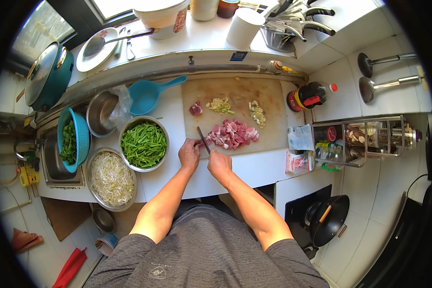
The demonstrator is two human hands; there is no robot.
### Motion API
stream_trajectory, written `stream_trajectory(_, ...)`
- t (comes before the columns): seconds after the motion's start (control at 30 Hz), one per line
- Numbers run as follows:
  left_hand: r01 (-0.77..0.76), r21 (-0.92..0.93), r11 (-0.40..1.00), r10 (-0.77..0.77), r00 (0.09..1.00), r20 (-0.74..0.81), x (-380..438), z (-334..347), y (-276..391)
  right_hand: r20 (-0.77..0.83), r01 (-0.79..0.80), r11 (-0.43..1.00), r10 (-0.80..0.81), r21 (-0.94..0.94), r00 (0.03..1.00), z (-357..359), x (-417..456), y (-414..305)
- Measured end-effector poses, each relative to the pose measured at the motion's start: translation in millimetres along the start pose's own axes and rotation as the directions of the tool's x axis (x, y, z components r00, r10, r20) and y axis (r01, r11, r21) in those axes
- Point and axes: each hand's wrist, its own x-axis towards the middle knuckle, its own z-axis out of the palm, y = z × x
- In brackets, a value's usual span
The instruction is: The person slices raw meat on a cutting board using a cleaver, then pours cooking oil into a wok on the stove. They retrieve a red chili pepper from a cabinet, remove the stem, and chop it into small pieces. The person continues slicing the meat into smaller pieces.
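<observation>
My right hand (220, 163) grips a kitchen knife (203, 139), whose dark blade points away from me over the cutting board (273, 140). Just left of the blade, my left hand (189, 153) has its fingers curled at the board's near left edge, on a bit of meat mostly hidden beneath them. A heap of sliced raw meat (233, 134) lies right of the knife. Farther back on the board are a small chunk of meat (196, 108), a pile of chopped garlic (219, 105) and a second chopped pile (257, 114).
Left of the board stand a bowl of cut green stalks (144, 144), a bowl of bean sprouts (112, 179), a blue colander (80, 140) with leafy greens, a steel bowl (101, 111) and a blue ladle (144, 97). A sauce bottle (307, 96) and spice rack (360, 142) stand right.
</observation>
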Motion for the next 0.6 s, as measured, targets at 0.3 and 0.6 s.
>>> stream_trajectory(0.3,0.016,-0.033,0.999,-0.015,0.999,0.042,8,15,13,-0.211,-0.147,0.950,0.209,0.276,0.955,-22,-40,20)
stream_trajectory(0.6,0.137,-0.128,0.982,-0.114,0.979,0.170,28,15,44,-0.044,-0.476,0.489,0.730,0.731,0.682,-30,-57,153)
